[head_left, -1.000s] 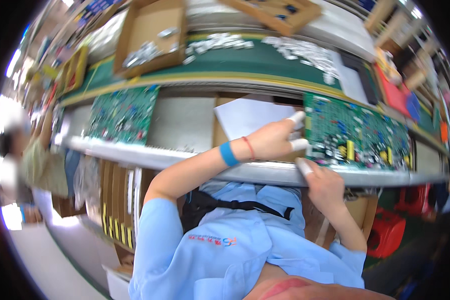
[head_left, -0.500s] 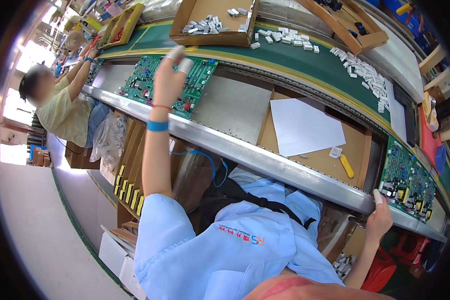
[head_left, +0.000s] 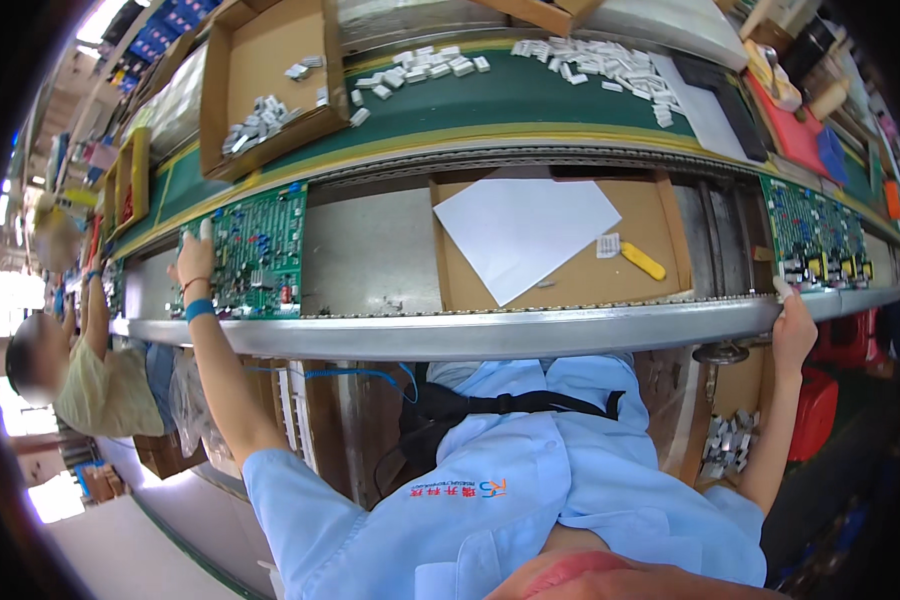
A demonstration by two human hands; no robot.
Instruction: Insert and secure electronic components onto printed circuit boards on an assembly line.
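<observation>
Left hand [head_left: 196, 262] lies flat with fingers spread on the left edge of a green rectangular circuit board studded with blue and red components [head_left: 257, 252], pressing on it rather than gripping it. That board sits at the far left of the table, on the grey metal track just behind the shiny steel rail [head_left: 490, 330] that runs along the near edge. Its long axis runs from near to far, and nearly all of it lies to the right of the hand.

Right hand [head_left: 792, 325] is stretched out the other way, fingertips touching the near left corner of a second green circuit board with yellow and black parts [head_left: 818, 235] at the far right; whether the fingers pinch the edge or only rest on it I cannot tell. Each hand is nearest its own board, and the two boards are well apart.

Between them lies a brown cardboard sheet [head_left: 560, 260] carrying a white sheet of paper [head_left: 523, 233] and a small yellow-handled tool [head_left: 642, 260]. Farther back, a green conveyor belt [head_left: 530, 95] holds scattered small white blocks [head_left: 590, 55], and an open cardboard box [head_left: 265, 80] stands at its left. Another person in a beige shirt [head_left: 105, 385] works at the far left.
</observation>
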